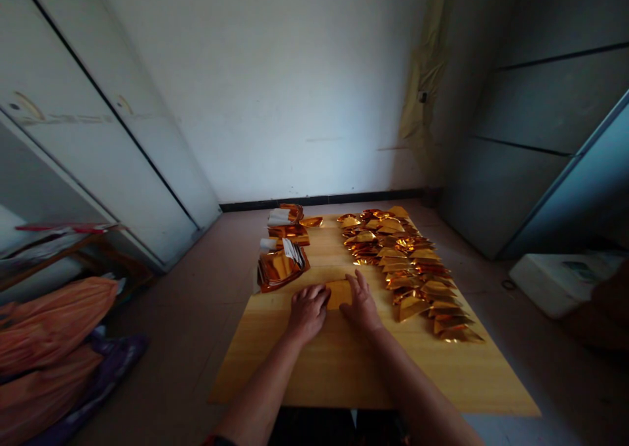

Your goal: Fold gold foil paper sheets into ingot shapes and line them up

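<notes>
Gold foil packet (340, 294) lies on the wooden board (393, 374), the left hand (308, 312) and right hand (361, 305) resting open against it, not gripping; it looks light, slippery, best pinched by its edges.

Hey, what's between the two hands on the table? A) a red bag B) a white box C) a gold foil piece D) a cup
C: the gold foil piece lies between the left hand and the right hand on the wooden table.
</notes>
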Demonstrator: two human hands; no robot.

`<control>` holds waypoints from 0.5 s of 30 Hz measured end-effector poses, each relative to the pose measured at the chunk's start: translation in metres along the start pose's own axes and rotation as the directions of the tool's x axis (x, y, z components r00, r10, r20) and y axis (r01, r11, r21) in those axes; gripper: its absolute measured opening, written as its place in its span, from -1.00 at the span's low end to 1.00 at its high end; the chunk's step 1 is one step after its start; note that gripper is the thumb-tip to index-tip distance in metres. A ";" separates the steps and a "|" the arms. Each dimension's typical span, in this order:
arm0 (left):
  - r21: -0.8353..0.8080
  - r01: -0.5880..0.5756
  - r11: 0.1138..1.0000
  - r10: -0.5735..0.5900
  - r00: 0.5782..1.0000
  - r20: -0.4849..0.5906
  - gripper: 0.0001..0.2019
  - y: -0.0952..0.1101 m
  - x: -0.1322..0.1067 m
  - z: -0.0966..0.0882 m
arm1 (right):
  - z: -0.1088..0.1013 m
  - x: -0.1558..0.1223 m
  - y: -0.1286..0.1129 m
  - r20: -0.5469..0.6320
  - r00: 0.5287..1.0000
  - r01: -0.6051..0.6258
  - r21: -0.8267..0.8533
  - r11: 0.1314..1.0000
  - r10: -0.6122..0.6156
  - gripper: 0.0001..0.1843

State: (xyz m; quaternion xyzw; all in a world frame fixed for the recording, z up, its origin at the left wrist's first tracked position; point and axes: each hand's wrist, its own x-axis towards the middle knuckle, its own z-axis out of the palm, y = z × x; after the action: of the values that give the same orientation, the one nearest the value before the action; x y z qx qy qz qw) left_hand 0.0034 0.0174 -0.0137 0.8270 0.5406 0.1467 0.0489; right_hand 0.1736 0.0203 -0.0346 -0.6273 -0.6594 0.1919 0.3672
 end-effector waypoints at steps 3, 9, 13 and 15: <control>0.002 -0.020 1.000 0.020 0.998 0.057 -0.54 -0.004 0.000 -0.001 | -0.005 0.004 0.010 0.004 1.000 0.020 0.044 0.999 -0.020 -0.20; -0.002 -0.018 1.000 0.018 0.984 0.179 -0.44 -0.009 0.003 -0.008 | -0.012 0.008 0.015 0.054 0.998 0.036 0.030 0.999 -0.038 -0.20; -0.021 -0.011 1.000 0.015 0.974 0.226 -0.39 -0.012 0.006 -0.012 | -0.013 0.009 0.018 0.073 0.996 0.040 0.013 0.999 -0.041 -0.20; -0.037 0.001 0.999 0.008 0.973 0.232 -0.39 -0.014 0.007 -0.011 | -0.012 0.010 0.021 0.072 0.996 0.056 0.008 0.998 -0.056 -0.18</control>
State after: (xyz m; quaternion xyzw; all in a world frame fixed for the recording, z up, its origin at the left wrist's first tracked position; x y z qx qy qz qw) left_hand -0.0100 0.0289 -0.0049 0.8384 0.5268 0.0589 0.1267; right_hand 0.1979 0.0304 -0.0393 -0.6001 -0.6889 0.2060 0.3504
